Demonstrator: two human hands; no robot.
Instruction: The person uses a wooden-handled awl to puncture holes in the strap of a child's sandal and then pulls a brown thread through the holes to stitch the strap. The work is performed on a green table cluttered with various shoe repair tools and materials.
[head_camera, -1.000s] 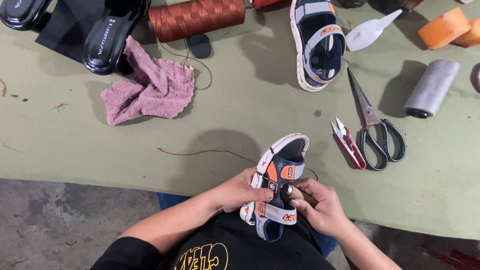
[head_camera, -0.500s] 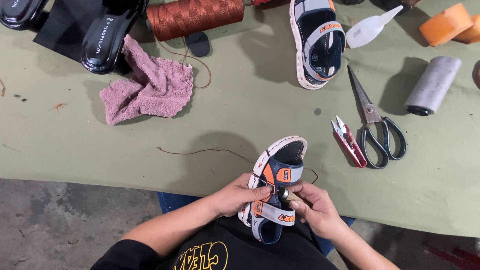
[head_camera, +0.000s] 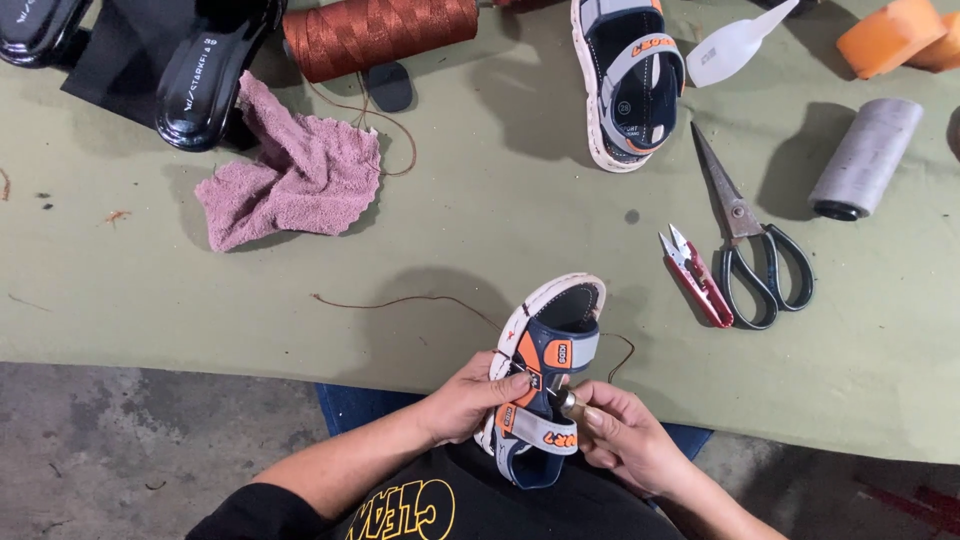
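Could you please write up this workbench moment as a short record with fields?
Left hand: left hand grips the side of the small sandal
Right hand: right hand pinches a small metal tool against the sandal's strap
Thread: brown thread trails from the sandal across the green table
Tools to the right: scissors, red snips
Further back: matching sandal, brown thread spool, pink cloth, grey spool

sandal (head_camera: 545, 385) at table (head_camera: 420, 290) edge | towel (head_camera: 290, 175) behind-left | scissors (head_camera: 745, 240) behind-right, maybe touching snips (head_camera: 695, 275)
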